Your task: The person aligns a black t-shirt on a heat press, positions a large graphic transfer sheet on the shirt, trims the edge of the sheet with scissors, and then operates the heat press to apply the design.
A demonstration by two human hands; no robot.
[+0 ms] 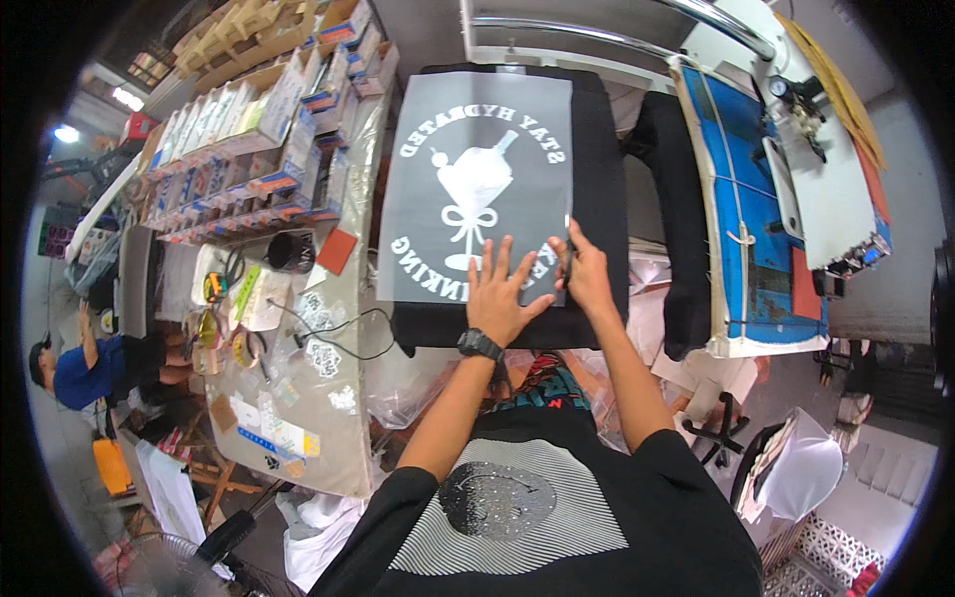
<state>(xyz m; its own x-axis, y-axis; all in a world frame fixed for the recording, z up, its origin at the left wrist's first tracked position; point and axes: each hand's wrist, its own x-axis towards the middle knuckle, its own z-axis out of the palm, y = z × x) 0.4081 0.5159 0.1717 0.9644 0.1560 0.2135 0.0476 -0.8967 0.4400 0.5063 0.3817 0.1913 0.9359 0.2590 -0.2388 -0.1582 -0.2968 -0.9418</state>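
A clear transfer film with a white drink-glass picture and mirrored white lettering lies on a black garment, which is spread over a flat board. My left hand rests flat on the film's lower part, fingers spread. At the film's lower right edge is my right hand, its thumb and index finger closed on that edge. A black watch is on my left wrist. Right of the board hangs a long black part of cloth.
On the left, a worktable carries stacked cardboard boxes, a black cup, a tape measure and a thin cable. A blue-topped press with a gauge stands right. Another person is far left.
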